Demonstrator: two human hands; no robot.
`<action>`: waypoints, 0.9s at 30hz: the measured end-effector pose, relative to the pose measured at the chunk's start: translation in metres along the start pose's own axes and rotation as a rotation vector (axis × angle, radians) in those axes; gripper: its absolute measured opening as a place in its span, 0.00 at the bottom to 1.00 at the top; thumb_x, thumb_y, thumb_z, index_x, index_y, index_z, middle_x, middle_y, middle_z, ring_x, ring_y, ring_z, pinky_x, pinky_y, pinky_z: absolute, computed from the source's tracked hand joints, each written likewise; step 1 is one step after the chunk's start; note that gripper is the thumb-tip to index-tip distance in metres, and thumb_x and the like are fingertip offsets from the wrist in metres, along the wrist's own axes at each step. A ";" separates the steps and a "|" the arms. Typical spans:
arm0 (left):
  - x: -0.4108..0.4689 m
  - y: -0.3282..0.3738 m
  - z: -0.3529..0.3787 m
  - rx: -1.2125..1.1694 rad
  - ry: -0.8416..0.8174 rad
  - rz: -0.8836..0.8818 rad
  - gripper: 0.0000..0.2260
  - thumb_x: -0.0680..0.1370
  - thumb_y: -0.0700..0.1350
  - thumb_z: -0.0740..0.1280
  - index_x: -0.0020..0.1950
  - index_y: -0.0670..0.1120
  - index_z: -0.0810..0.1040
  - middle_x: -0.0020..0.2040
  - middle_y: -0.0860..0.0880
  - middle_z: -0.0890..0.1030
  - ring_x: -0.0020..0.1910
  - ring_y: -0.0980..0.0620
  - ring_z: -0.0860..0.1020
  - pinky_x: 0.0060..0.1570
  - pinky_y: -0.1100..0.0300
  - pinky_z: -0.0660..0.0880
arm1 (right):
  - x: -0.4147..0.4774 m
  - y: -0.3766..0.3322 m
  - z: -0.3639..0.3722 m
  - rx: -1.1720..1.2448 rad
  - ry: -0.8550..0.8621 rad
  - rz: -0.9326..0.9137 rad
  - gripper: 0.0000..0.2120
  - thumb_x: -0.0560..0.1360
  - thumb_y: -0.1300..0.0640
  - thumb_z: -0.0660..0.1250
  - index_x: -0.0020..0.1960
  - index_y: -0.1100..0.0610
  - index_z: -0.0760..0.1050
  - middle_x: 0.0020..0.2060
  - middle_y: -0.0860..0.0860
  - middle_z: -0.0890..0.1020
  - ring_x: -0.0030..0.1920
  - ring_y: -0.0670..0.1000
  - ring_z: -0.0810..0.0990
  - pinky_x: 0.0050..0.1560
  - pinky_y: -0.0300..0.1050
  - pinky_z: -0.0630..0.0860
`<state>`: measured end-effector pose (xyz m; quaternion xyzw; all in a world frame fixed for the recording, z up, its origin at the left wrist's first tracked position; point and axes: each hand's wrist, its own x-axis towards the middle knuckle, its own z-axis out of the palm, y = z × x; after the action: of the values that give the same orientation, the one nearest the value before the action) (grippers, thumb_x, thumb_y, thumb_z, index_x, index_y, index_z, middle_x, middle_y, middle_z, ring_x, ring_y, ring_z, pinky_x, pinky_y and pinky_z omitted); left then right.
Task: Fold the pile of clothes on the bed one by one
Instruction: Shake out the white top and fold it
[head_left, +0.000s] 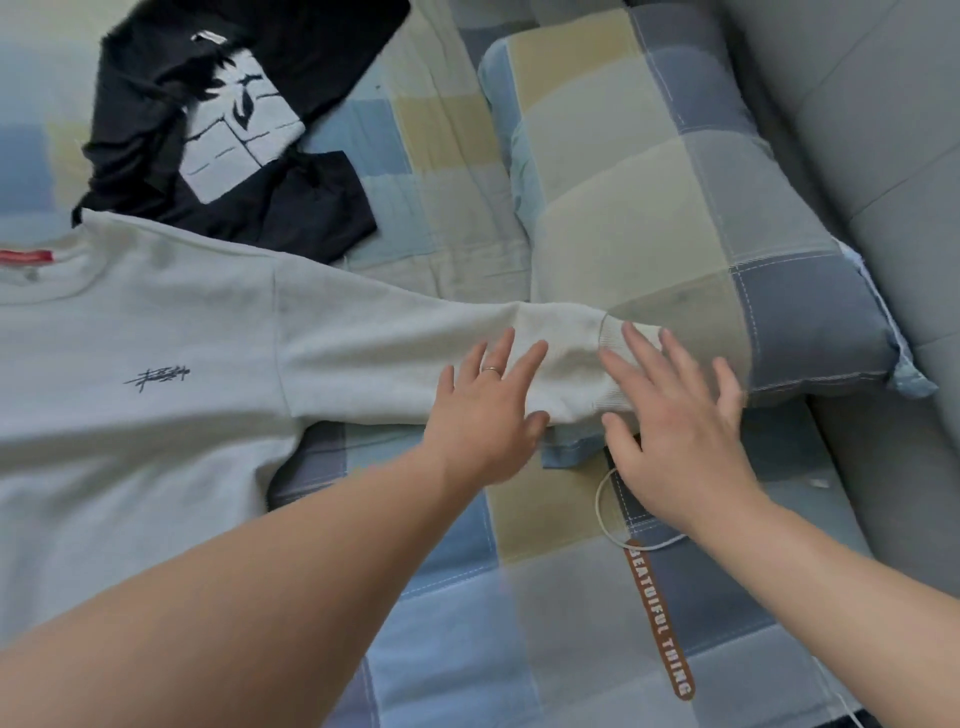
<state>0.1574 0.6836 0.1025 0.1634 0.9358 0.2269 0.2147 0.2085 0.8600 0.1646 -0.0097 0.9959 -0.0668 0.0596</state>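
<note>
Nearest the camera, two bare forearms reach out over the bed (519, 597), whose checked cover carries a brown strip label (660, 618). A thin white cord (605, 514) loops across the cover just beneath the right wrist.

Further out, the left hand (485, 415) lies palm down on the sleeve (374, 358) of the white sweatshirt (156, 374). Its fingers (535, 358) are straight and spread and grip nothing, and one of them wears a ring (491, 370). The right hand (685, 431) is also splayed flat, over the ribbed cuff (618, 364). It is blurred, so I cannot tell whether it presses the cuff or hangs just above it. Flat palms suit smoothing better than lifting, so the step in hand is probably pressing the sleeve straight before it is folded in across the body.

The sweatshirt is spread face up on the bed, with its chest print and red neck tag showing. Its body lies to the left, and the one sleeve stretches out sideways so that the cuff rests on the near corner of the checked pillow (675, 208). That hump under the cuff could leave a crease.

Beyond the sweatshirt's shoulder, a black garment (234, 130) with a pale print lies crumpled toward the far side of the bed, apparently waiting its turn. A grey padded surface (857, 130) runs along past the pillow.
</note>
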 end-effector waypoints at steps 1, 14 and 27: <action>-0.016 -0.015 -0.005 0.004 0.001 -0.012 0.32 0.82 0.56 0.60 0.82 0.59 0.46 0.83 0.49 0.44 0.82 0.44 0.45 0.78 0.41 0.50 | -0.005 -0.019 0.005 0.042 0.007 -0.017 0.26 0.75 0.53 0.60 0.73 0.48 0.69 0.79 0.48 0.63 0.79 0.54 0.56 0.74 0.66 0.49; -0.343 -0.309 0.004 0.153 -0.239 -0.339 0.33 0.81 0.60 0.61 0.82 0.58 0.48 0.83 0.50 0.42 0.82 0.43 0.43 0.78 0.46 0.48 | -0.142 -0.308 0.140 0.158 -0.661 -0.157 0.34 0.81 0.45 0.60 0.81 0.41 0.47 0.80 0.40 0.52 0.80 0.46 0.48 0.76 0.48 0.52; -0.511 -0.371 0.078 0.245 -0.213 -0.204 0.29 0.74 0.38 0.60 0.75 0.52 0.68 0.77 0.42 0.65 0.74 0.39 0.65 0.66 0.44 0.68 | -0.259 -0.354 0.217 -0.271 -0.663 -0.452 0.48 0.68 0.41 0.73 0.80 0.46 0.51 0.81 0.52 0.51 0.79 0.56 0.54 0.74 0.64 0.55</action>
<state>0.5543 0.1919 0.0233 0.1155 0.9401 0.0695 0.3130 0.4956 0.4875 0.0285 -0.2566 0.8954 0.0602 0.3589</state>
